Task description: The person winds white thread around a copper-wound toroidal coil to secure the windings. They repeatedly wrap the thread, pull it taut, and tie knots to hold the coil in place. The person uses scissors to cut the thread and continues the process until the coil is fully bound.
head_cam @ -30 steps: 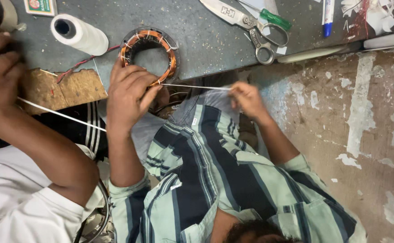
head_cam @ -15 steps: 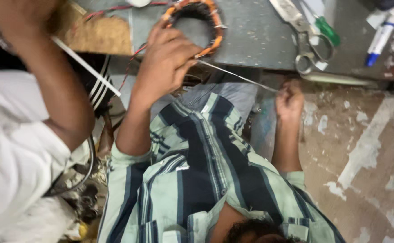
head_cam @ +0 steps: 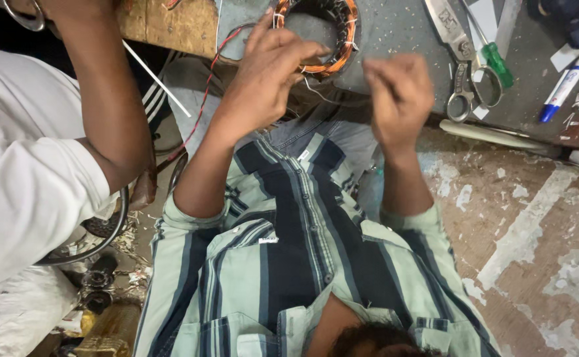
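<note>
Fingers of the left hand lie spread and released against the near rim of the copper-wound coil ring, steadying it rather than gripping. The right hand is curled loosely just beside it. Whether it pinches the thin strand trailing from the ring, I cannot tell. The step looks like lacing the winding, and any next pull calls for steady tension. The ring sits on the grey surface, with scissors well to the right.
</note>
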